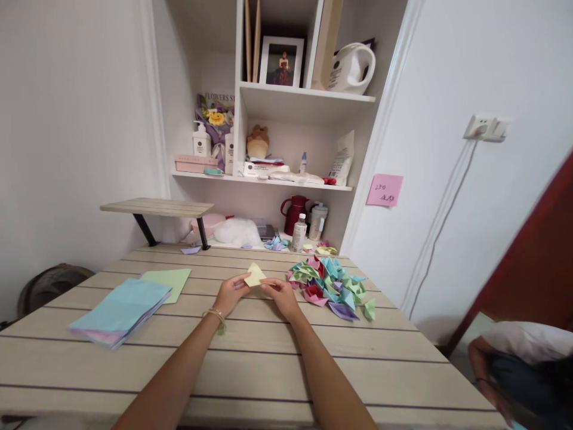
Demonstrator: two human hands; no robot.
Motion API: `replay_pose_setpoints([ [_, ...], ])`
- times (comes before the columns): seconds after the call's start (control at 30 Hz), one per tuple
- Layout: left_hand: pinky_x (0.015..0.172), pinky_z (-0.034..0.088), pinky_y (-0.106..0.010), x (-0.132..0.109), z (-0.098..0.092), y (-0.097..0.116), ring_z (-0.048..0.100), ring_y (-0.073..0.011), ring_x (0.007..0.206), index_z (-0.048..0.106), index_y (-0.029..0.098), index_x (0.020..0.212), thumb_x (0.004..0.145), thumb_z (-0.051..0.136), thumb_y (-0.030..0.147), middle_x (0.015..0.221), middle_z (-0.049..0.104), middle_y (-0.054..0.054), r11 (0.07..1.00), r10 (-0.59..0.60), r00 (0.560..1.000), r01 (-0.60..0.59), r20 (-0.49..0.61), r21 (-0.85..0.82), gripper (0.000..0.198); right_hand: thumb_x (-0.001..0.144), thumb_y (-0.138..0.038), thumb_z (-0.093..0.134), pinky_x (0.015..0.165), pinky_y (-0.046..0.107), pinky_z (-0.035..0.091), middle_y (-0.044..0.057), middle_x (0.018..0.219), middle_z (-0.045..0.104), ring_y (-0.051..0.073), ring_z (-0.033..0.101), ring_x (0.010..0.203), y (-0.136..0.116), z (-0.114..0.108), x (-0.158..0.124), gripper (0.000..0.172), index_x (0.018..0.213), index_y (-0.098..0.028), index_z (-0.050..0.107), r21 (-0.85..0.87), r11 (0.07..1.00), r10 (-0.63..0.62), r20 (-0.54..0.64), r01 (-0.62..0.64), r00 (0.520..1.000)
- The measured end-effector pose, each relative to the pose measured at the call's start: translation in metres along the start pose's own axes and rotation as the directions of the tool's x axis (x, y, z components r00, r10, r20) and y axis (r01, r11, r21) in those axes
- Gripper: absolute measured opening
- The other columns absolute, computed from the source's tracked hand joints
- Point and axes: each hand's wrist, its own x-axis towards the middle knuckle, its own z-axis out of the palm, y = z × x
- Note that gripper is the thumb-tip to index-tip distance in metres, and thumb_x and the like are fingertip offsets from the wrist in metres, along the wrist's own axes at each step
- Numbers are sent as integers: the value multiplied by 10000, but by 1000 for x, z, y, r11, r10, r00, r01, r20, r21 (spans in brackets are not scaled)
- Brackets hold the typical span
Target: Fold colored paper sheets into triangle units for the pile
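Observation:
Both my hands meet over the middle of the wooden table (pixel 268 352). My left hand (pixel 231 292) pinches the left edge of a small pale yellow folded paper (pixel 255 275). My right hand (pixel 281 294) grips the same paper from the right. The paper is lifted slightly, its point tilted up. A bracelet sits on my left wrist. To the right of my hands lies a pile of folded paper shapes (pixel 331 283) in green, blue, pink and purple.
A stack of coloured paper sheets (pixel 120 310) with a green sheet (pixel 168 280) lies at the left. A small raised shelf (pixel 156 208) stands at the back left. Bottles, a red jug and shelves fill the back. Another person (pixel 523 370) sits at the lower right.

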Motion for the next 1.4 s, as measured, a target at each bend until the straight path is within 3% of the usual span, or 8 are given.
replay_pose_setpoints([
  [0.2, 836, 452, -347, -3, 2, 4, 625, -224, 845, 665, 96, 906, 502, 745, 272, 892, 685, -115, 994, -10, 1000, 11, -8, 107, 448, 609, -362, 664, 589, 250, 408, 23, 656, 632, 141, 541, 615, -1, -4, 1, 259, 728, -133, 648, 66, 996, 67, -136, -59, 988],
  [0.43, 803, 448, -327, -4, 0, 9, 619, -225, 809, 696, 128, 833, 545, 711, 294, 861, 696, -80, 971, 40, 998, -29, -43, 236, 333, 489, -285, 729, 608, 250, 420, 14, 719, 633, 151, 555, 660, -4, -2, 0, 288, 731, -160, 635, 110, 992, 67, -44, -62, 997],
  [0.63, 799, 441, -324, -7, 3, 8, 616, -237, 801, 714, 174, 713, 533, 713, 278, 792, 704, -68, 947, 110, 994, -106, 4, 304, 207, 562, -398, 686, 528, 239, 383, 9, 583, 602, 136, 514, 557, -2, -6, 1, 287, 658, -134, 627, -7, 997, 81, -135, -83, 987],
  [1.03, 794, 445, -329, -8, 3, 12, 618, -241, 800, 713, 177, 686, 570, 692, 303, 784, 704, -62, 890, 174, 985, -162, 11, 426, 173, 545, -424, 695, 571, 250, 403, 3, 604, 607, 142, 533, 586, -3, -13, 4, 308, 648, -145, 615, 39, 996, 82, -112, -78, 990],
  [1.13, 761, 461, -321, -7, 3, 11, 622, -230, 770, 704, 166, 692, 562, 698, 308, 773, 702, -61, 913, 156, 988, -141, -9, 382, 192, 525, -426, 708, 561, 249, 405, 0, 582, 602, 143, 539, 574, -2, -16, 5, 319, 632, -144, 607, 56, 993, 107, -112, -101, 988],
  [1.23, 715, 474, -293, -6, 3, 9, 623, -198, 722, 664, 142, 686, 536, 721, 282, 728, 690, -62, 967, 114, 992, -99, -50, 235, 213, 519, -423, 716, 559, 253, 419, 2, 571, 605, 145, 554, 564, -2, -14, 4, 332, 655, -146, 593, 113, 985, 141, -121, -128, 983],
  [1.4, 635, 472, -250, -4, 3, 10, 612, -144, 644, 566, 144, 790, 497, 750, 243, 668, 651, -27, 997, 48, 997, -44, -60, 60, 360, 492, -403, 739, 561, 271, 447, 15, 641, 634, 153, 573, 570, -2, -9, 4, 475, 875, -158, 599, 174, 976, 151, -116, -129, 982],
])
